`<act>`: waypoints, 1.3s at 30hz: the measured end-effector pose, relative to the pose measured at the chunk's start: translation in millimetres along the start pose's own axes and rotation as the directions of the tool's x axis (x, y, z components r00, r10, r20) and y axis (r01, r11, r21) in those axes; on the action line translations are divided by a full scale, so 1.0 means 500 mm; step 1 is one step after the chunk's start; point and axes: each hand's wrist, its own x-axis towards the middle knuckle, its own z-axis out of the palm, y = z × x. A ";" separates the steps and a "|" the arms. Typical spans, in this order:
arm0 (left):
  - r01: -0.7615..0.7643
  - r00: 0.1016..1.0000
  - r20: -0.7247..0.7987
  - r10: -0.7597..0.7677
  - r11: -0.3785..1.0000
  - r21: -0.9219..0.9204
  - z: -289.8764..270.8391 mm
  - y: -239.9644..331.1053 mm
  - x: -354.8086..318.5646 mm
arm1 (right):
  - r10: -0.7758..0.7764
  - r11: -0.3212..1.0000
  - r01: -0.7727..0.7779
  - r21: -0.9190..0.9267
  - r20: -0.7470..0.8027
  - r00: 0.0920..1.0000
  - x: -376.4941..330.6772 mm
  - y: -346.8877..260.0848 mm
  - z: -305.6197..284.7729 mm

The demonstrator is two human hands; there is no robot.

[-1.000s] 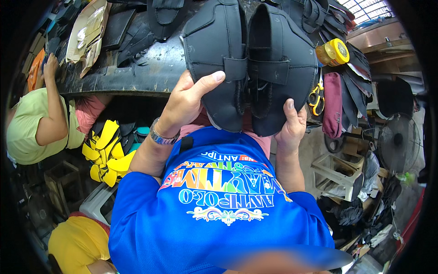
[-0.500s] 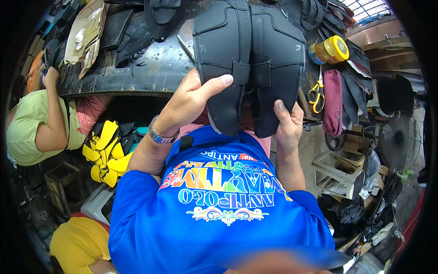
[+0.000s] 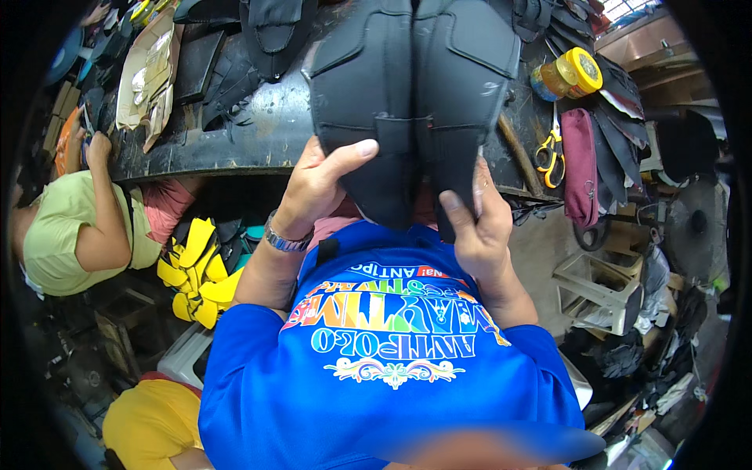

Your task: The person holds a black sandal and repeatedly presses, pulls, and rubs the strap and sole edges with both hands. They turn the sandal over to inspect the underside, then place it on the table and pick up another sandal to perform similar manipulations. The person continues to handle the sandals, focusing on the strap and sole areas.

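Both grips clamped on the folded black padded panel (image 3: 411,94), left hand (image 3: 317,188) thumb across, right hand (image 3: 474,227) pinching below; best kept pressed evenly, edges aligned, above the tabletop (image 3: 235,145).

Looks like a small, cramped workshop for shoe or leather-type goods. There's a long dark workbench (image 3: 235,133), scuffed and stained, piled with black cut pieces (image 3: 258,39) and cardboard patterns (image 3: 145,74). Yellow-handled scissors (image 3: 548,149) lie on it next to a yellow-lidded jar (image 3: 568,74) and a maroon pouch (image 3: 581,164). Under the bench sits a heap of yellow and black parts (image 3: 200,270). Another person in a light green shirt (image 3: 66,231) works at the same bench, and a fan (image 3: 693,227) stands off to the right among the clutter.
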 end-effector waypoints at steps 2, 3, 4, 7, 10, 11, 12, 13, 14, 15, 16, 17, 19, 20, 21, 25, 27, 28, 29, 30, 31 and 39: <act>0.004 0.999 0.035 0.002 0.985 -0.175 -0.024 -0.018 0.003 | -0.213 0.918 0.236 -0.318 0.104 0.971 0.013 -0.023 0.012; 0.030 0.996 0.086 -0.007 0.961 -0.275 -0.037 -0.031 0.005 | -0.242 0.878 0.276 -0.391 0.136 0.961 0.018 -0.034 0.023; 0.017 0.993 0.116 0.024 0.942 -0.336 -0.053 -0.042 0.006 | -0.218 0.863 0.279 -0.421 0.188 0.958 0.022 -0.044 0.033; -0.011 0.991 0.114 0.065 0.906 -0.423 -0.082 -0.101 0.006 | -0.286 0.784 0.357 -0.507 0.216 0.934 0.029 -0.059 0.064; 0.072 0.992 -0.073 -0.106 0.926 -0.369 -0.110 -0.138 0.003 | -0.291 0.790 0.369 -0.489 0.230 0.928 0.022 -0.060 0.076; 0.076 0.990 -0.078 -0.114 0.922 -0.380 -0.116 -0.146 0.001 | -0.282 0.801 0.361 -0.478 0.230 0.931 0.019 -0.059 0.078; 0.091 0.990 -0.067 -0.127 0.917 -0.388 -0.121 -0.151 0.003 | -0.263 0.800 0.350 -0.488 0.239 0.935 0.016 -0.058 0.077; 0.092 0.993 -0.028 -0.115 0.902 -0.421 -0.126 -0.152 0.004 | -0.251 0.801 0.339 -0.494 0.236 0.939 0.014 -0.057 0.076; 0.123 0.990 -0.019 -0.140 0.919 -0.374 -0.128 -0.152 0.007 | -0.243 0.804 0.328 -0.496 0.228 0.943 0.012 -0.056 0.075; 0.125 0.992 0.052 -0.114 0.892 -0.434 -0.128 -0.151 0.009 | -0.234 0.798 0.322 -0.509 0.231 0.944 0.012 -0.055 0.074; 0.149 0.989 0.095 -0.117 0.844 -0.515 -0.128 -0.149 0.012 | -0.231 0.796 0.323 -0.513 0.236 0.944 0.012 -0.054 0.073; 0.156 0.987 0.118 -0.109 0.835 -0.528 -0.126 -0.147 0.015 | -0.228 0.793 0.323 -0.516 0.240 0.944 0.012 -0.052 0.072; 0.161 0.987 0.104 -0.126 0.862 -0.481 -0.121 -0.139 0.017 | -0.217 0.792 0.317 -0.521 0.244 0.945 0.014 -0.049 0.072; 0.179 0.984 0.071 -0.166 0.849 -0.498 -0.118 -0.135 0.016 | -0.209 0.794 0.310 -0.522 0.245 0.947 0.015 -0.048 0.072; 0.182 0.983 0.093 -0.157 0.831 -0.525 -0.115 -0.132 0.017 | -0.210 0.801 0.308 -0.514 0.241 0.948 0.016 -0.047 0.072; 0.158 0.986 0.039 -0.162 0.838 -0.522 -0.116 -0.131 0.014 | -0.202 0.826 0.290 -0.484 0.227 0.953 0.021 -0.041 0.073; 0.135 0.984 -0.036 -0.176 0.858 -0.495 -0.125 -0.141 0.014 | -0.205 0.821 0.298 -0.487 0.236 0.950 0.023 -0.039 0.073; 0.128 0.982 -0.059 -0.179 0.863 -0.489 -0.132 -0.147 0.014 | -0.202 0.827 0.296 -0.478 0.239 0.950 0.024 -0.038 0.073; 0.120 0.980 -0.082 -0.182 0.867 -0.484 -0.140 -0.153 0.015 | -0.200 0.831 0.294 -0.473 0.239 0.950 0.025 -0.038 0.073; 0.104 0.994 0.079 -0.073 0.848 -0.519 -0.149 -0.159 0.016 | -0.196 0.840 0.288 -0.460 0.238 0.951 0.026 -0.037 0.073; 0.094 0.971 0.233 0.046 0.826 -0.555 -0.158 -0.162 0.019 | -0.192 0.849 0.283 -0.447 0.238 0.952 0.027 -0.037 0.073; 0.120 0.993 0.008 -0.121 0.972 -0.203 -0.147 -0.141 0.003 | -0.198 0.888 0.272 -0.370 0.226 0.954 0.029 -0.029 0.073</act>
